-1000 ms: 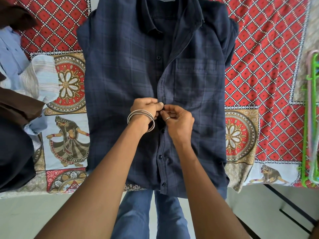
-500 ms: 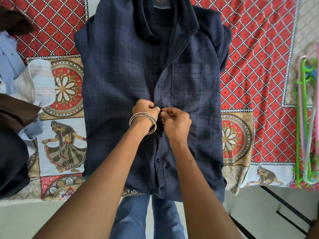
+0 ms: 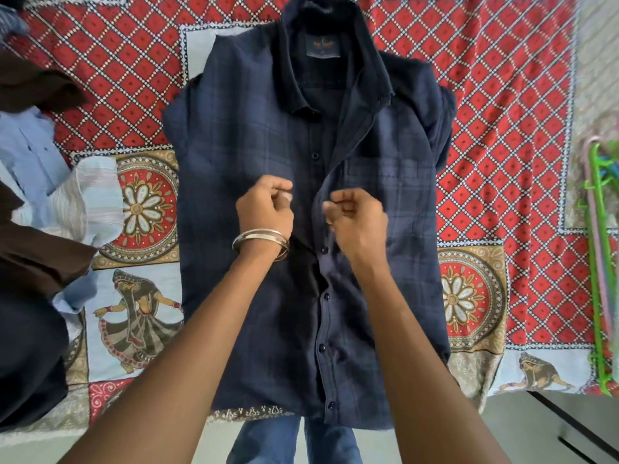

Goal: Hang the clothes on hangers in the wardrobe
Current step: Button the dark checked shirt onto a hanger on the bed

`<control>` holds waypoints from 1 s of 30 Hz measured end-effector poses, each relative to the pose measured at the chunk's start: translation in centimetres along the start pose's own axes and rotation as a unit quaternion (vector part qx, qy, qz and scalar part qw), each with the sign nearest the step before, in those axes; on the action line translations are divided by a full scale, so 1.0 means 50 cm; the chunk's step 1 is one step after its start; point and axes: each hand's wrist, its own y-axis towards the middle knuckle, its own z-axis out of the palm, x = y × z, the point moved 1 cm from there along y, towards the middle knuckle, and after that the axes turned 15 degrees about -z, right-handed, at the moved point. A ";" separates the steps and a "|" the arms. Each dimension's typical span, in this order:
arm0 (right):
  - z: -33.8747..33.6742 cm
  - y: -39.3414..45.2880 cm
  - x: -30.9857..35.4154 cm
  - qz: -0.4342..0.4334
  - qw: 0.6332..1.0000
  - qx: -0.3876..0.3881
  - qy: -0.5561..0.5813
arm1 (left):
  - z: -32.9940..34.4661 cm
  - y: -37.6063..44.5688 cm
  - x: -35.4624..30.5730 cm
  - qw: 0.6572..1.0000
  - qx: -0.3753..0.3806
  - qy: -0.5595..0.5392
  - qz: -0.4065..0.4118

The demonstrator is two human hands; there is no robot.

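I am lifting my left hand (image 3: 264, 209) and right hand (image 3: 355, 216), curled and empty, off the shirt (image 3: 234, 155), moving up to its next button.

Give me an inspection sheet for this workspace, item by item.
Surface: patterned red bedsheet.
Job's things: dark checked shirt lying flat, lower placket buttoned, upper part open; green hangers at the right edge.
Clutter: pale and brown clothes pile at the left.
Grips: left hand and right hand curled above the placket, apart; any contact with the shirt is unclear.
Cables: nothing seen.
Surroundings: floor below the bed edge.
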 end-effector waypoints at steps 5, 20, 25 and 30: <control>0.088 0.039 0.019 0.006 0.976 0.032 -0.216 | 0.025 0.065 -0.013 0.996 0.076 0.038 0.014; 0.046 0.028 -0.022 0.074 0.991 -0.103 0.030 | 0.079 0.048 -0.012 0.979 0.048 0.180 0.089; 0.040 0.037 -0.021 0.044 0.990 -0.133 -0.021 | 0.089 0.050 -0.018 0.971 0.065 0.212 0.089; 0.042 0.035 -0.017 -0.003 0.994 -0.085 -0.065 | 0.084 0.056 -0.024 0.987 0.105 0.119 -0.036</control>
